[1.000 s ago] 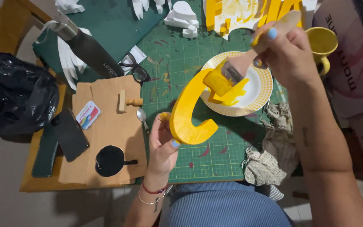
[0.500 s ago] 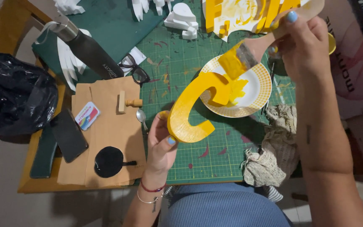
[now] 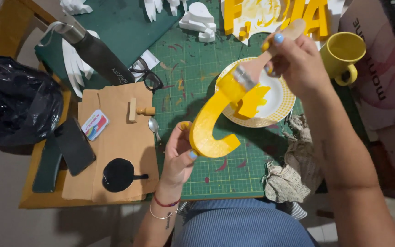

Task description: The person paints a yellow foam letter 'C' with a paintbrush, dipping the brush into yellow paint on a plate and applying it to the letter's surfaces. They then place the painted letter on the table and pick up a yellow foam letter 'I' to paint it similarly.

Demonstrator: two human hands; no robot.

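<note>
My left hand [image 3: 178, 155] grips a curved yellow letter-shaped piece [image 3: 211, 128] by its lower edge, lifted above the green cutting mat [image 3: 188, 77]. My right hand [image 3: 298, 59] holds a wooden-handled paintbrush [image 3: 257, 68] whose yellow-loaded bristles rest on the upper end of the curved piece. Beneath them lies a white plate [image 3: 277, 98] with yellow paint pooled in it.
A yellow mug [image 3: 344, 52] stands right of the plate. Yellow painted letters [image 3: 275, 16] and white shapes [image 3: 200, 18] lie at the back. A dark bottle [image 3: 97, 52], glasses [image 3: 149, 77], spoon [image 3: 154, 128], phone [image 3: 74, 146], cardboard [image 3: 115, 137], rag [image 3: 293, 169] and black bag [image 3: 14, 105] surround the mat.
My right hand lifted the brush up off the plate, then brought it back down onto the top end of the curved piece. My left hand kept hold of the piece.
</note>
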